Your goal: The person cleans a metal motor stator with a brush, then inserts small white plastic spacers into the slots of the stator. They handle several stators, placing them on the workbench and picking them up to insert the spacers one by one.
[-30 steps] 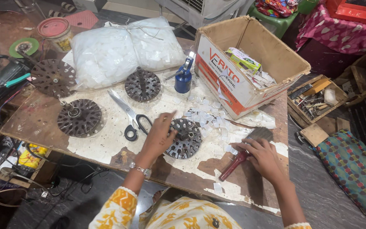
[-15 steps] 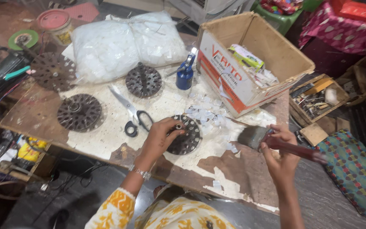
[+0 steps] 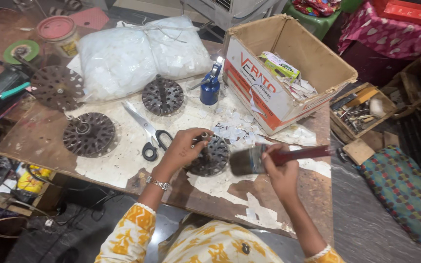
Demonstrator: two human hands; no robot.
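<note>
My left hand [image 3: 183, 148] grips the near dark round slotted metal core [image 3: 211, 157] on the table, fingers over its top and centre shaft. My right hand [image 3: 278, 170] holds a paintbrush [image 3: 269, 158] with a red-brown handle; its dark bristles point left, close to the core's right edge. Black-handled scissors [image 3: 147, 134] lie just left of my left hand. A blue oil can [image 3: 210, 87] stands behind the core.
Three more slotted metal cores [image 3: 89, 134] [image 3: 160, 95] [image 3: 57, 87] lie on the worn table [image 3: 35, 141]. A big plastic bag of white pieces [image 3: 137, 51] sits at the back. An open cardboard box [image 3: 288, 73] stands at the right; white paper scraps [image 3: 230, 131] lie beside it.
My right hand picked the brush up off the table, swung it out right, then brought its bristles in beside the core. My left hand stayed on the core.
</note>
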